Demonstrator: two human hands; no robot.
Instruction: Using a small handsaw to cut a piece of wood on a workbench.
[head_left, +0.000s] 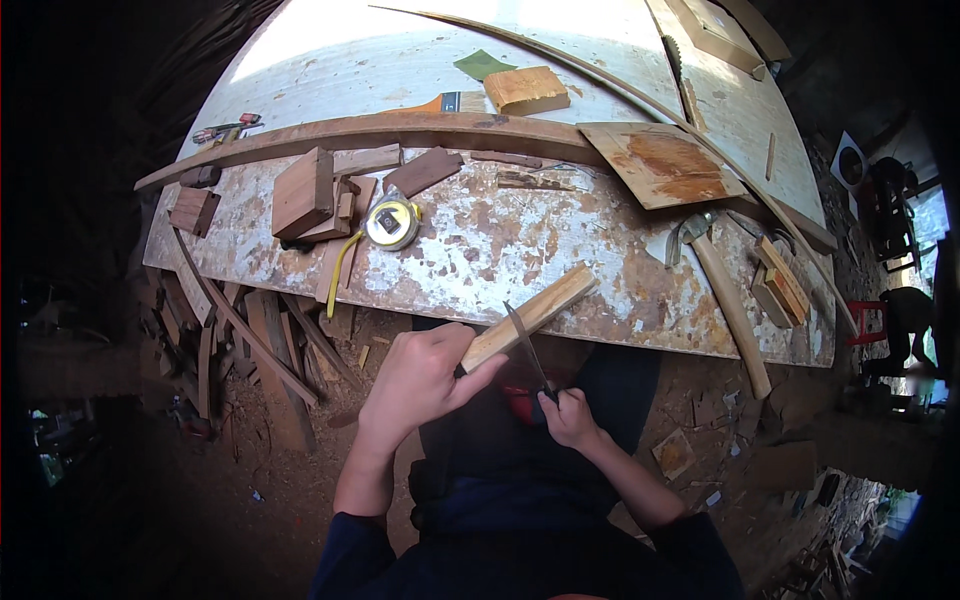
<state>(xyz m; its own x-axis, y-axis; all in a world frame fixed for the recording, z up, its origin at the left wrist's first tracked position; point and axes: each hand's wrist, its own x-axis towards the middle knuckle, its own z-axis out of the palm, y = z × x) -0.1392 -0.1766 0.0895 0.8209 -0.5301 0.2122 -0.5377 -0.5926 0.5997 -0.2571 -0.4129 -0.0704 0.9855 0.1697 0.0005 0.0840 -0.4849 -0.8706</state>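
Observation:
My left hand (425, 372) is closed round the near end of a pale wooden stick (545, 308). The stick slants up to the right, its far end over the front edge of the worktable. In my right hand (573, 418) is the dark handle of a narrow blade (525, 340). The blade crosses the stick near its middle, and its tip shows above the upper side. Whether it is a saw or a knife I cannot tell, as the teeth are too small to make out.
On the paint-worn worktable (480, 260) lie a yellow tape measure (392, 222), dark wood blocks (303, 193), a hammer (725, 300) with its handle over the edge, a brown-stained board (660, 165) and a paintbrush (450, 102). A long wooden bar (400, 130) spans the table. Offcuts (265, 350) cover the floor.

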